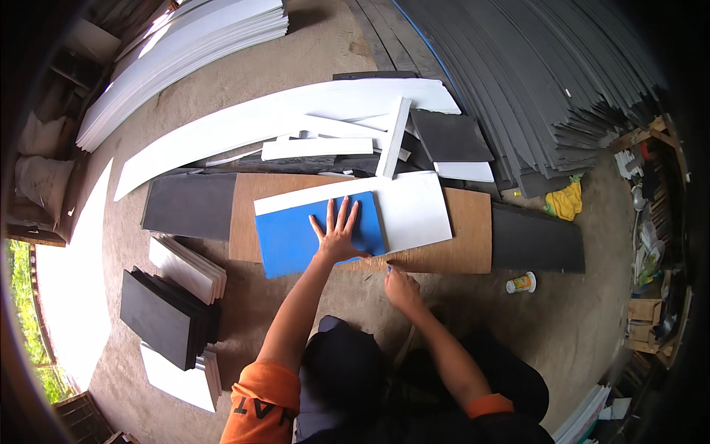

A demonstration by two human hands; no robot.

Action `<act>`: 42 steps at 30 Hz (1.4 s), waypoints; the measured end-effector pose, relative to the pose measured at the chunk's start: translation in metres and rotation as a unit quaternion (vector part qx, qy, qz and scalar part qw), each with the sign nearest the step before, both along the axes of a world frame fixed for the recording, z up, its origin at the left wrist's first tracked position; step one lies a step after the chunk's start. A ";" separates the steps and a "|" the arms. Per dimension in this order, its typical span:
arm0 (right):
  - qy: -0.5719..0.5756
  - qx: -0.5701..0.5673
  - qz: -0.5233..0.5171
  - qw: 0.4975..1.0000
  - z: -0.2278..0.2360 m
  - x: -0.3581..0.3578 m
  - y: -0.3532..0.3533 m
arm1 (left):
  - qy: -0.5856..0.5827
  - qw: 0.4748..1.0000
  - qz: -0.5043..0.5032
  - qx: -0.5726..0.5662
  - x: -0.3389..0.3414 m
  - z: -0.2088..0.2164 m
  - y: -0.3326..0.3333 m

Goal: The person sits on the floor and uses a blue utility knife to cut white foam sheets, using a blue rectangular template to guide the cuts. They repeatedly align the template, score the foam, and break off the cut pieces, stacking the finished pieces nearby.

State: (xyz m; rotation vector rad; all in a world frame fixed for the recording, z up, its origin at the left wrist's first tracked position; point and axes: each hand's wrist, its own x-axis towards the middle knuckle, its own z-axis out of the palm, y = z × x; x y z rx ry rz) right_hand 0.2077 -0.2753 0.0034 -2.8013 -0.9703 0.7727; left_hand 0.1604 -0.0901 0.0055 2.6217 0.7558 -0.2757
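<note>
My left hand (339, 235) lies flat with fingers spread on a blue rectangular sheet (288, 237), pressing it over a white sheet (416, 211). Both rest on a brown wooden board (470, 231). Just right of the blue sheet's near corner, my right hand (403, 289) is closed on a small blue tool (389, 270) at the board's near edge. Most of that tool is hidden by the fingers, so its kind does not show. The white sheet reaches out past the blue one on the far and right sides.
Dark sheets (536, 240) lie under the board's ends. White strips (318, 149) and a long white sheet (214, 126) are beyond it. Stacked dark panels (159, 314) stand left; a cup (521, 283) lies at right, near a yellow cloth (564, 200). Long grey sheets (518, 74) fill the far right.
</note>
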 end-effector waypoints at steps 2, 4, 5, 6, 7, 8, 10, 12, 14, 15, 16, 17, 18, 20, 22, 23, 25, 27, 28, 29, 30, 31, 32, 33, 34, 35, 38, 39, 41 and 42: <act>0.117 -0.056 0.016 0.991 0.013 0.022 0.007 | -0.006 1.000 -0.002 0.006 -0.004 -0.003 0.000; 0.186 -0.083 0.016 0.979 0.039 0.046 0.023 | 0.000 1.000 0.002 0.005 -0.004 -0.001 0.000; 0.092 0.005 0.027 0.995 0.046 0.056 0.032 | -0.003 1.000 0.002 0.000 -0.004 0.001 0.003; 0.079 0.033 0.009 0.996 0.058 0.064 0.049 | -0.002 1.000 0.005 -0.001 -0.005 0.001 0.003; 0.067 0.062 -0.011 0.996 0.067 0.073 0.070 | -0.001 1.000 0.006 -0.004 -0.007 0.001 0.005; 0.043 0.087 -0.016 0.995 0.064 0.083 0.085 | -0.003 1.000 0.003 -0.009 -0.004 0.002 0.003; -0.037 0.112 0.015 0.993 0.050 0.099 0.116 | -0.002 1.000 0.001 -0.008 -0.003 0.004 0.002; -0.052 0.103 0.017 0.993 0.033 0.106 0.135 | 0.002 1.000 -0.004 -0.007 -0.002 0.006 0.000; -0.064 0.112 0.008 0.992 0.016 0.111 0.149 | -0.006 1.000 -0.010 -0.010 0.001 0.008 0.000; -0.058 0.116 0.010 0.992 0.012 0.107 0.153 | -0.004 1.000 -0.007 -0.013 -0.002 0.007 -0.001; -0.052 0.120 0.010 0.991 0.009 0.104 0.155 | -0.002 1.000 -0.005 -0.016 -0.004 0.007 0.001; -0.047 0.123 0.009 0.991 0.005 0.101 0.158 | -0.009 1.000 0.001 -0.015 -0.005 0.007 0.003; -0.060 0.109 0.000 0.992 0.004 0.100 0.161 | -0.016 1.000 0.003 -0.015 -0.005 0.006 0.003; -0.050 0.108 -0.001 0.993 0.002 0.099 0.163 | -0.021 1.000 0.007 -0.014 -0.006 0.004 0.003; -0.079 0.095 0.023 0.992 -0.002 0.101 0.163 | -0.023 1.000 0.006 -0.014 -0.005 0.005 0.003; -0.078 0.097 0.019 0.992 -0.005 0.101 0.163 | -0.020 1.000 0.005 -0.016 -0.004 0.005 0.003; -0.080 0.103 0.014 0.991 -0.004 0.102 0.165 | -0.019 1.000 0.005 -0.018 -0.003 0.006 0.003; -0.062 0.106 0.011 0.992 0.000 0.103 0.164 | -0.022 1.000 0.006 -0.019 -0.003 0.007 0.003; -0.053 0.108 0.012 0.993 0.003 0.103 0.164 | -0.024 0.999 0.008 -0.019 -0.004 0.007 0.003; -0.052 0.103 0.015 0.993 0.005 0.103 0.167 | -0.023 0.999 0.011 -0.020 -0.004 0.008 0.005; -0.051 0.096 0.014 0.994 0.004 0.104 0.167 | -0.024 0.999 0.012 -0.022 -0.003 0.008 0.005; -0.051 0.090 0.014 0.995 0.003 0.105 0.167 | -0.024 0.999 0.012 -0.025 -0.003 0.007 0.005; -0.048 0.086 0.012 0.995 0.002 0.106 0.165 | -0.027 0.999 0.009 -0.026 -0.002 0.007 0.004; -0.044 0.084 0.013 0.995 0.003 0.105 0.166 | -0.030 0.999 0.009 -0.025 -0.003 0.006 0.004; -0.040 0.082 0.013 0.996 0.004 0.103 0.168 | -0.031 0.999 0.009 -0.024 -0.005 0.006 0.004; -0.032 0.084 0.018 0.996 0.004 0.103 0.170 | -0.035 0.999 0.011 -0.018 -0.006 0.005 0.005; 0.004 0.063 0.018 0.998 0.002 0.109 0.175 | -0.037 0.999 0.011 -0.017 -0.006 0.005 0.004; 0.021 0.044 0.011 0.999 0.003 0.113 0.182 | -0.035 0.999 0.010 -0.022 -0.004 0.005 0.005; 0.065 -0.001 -0.014 0.998 0.006 0.118 0.182 | -0.026 0.999 0.007 -0.033 -0.003 0.007 0.002; 0.092 -0.022 -0.025 0.995 0.017 0.114 0.188 | -0.019 0.999 0.012 -0.035 -0.005 0.007 0.003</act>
